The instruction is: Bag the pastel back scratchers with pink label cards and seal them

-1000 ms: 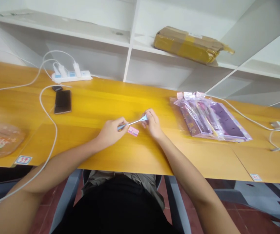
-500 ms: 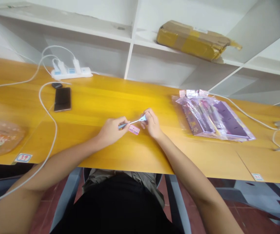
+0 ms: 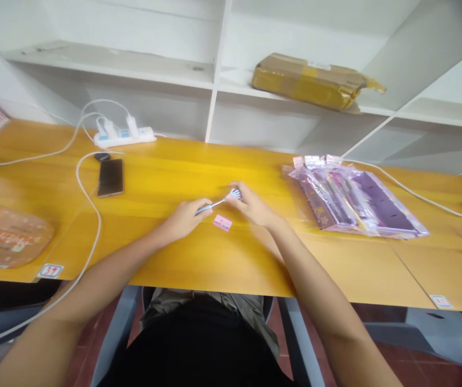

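Observation:
My left hand (image 3: pixel 186 217) is closed around the blue handle of a small back scratcher (image 3: pixel 218 203). The tool has a thin metal rod and a light-blue head with finger-like prongs. At that pronged head, the fingers of my right hand (image 3: pixel 253 205) are curled, with the thumb below and a finger above. The tool slants up to the right over the wooden desk (image 3: pixel 215 258). Just below it lies a small pink printed card (image 3: pixel 222 222), which neither hand touches.
To the right are clear-wrapped items in a purple tray (image 3: pixel 388 207). A black phone (image 3: pixel 110 177), a white power strip (image 3: pixel 125 137) and an orange pouch (image 3: pixel 11 236) sit on the left. A white cable (image 3: pixel 96 215) crosses my left forearm. A taped parcel (image 3: pixel 307 80) rests on the shelf.
My right hand has turned about the back scratcher's head, so its prongs now show. The pink card is more exposed below the tool. The camera view has shifted slightly.

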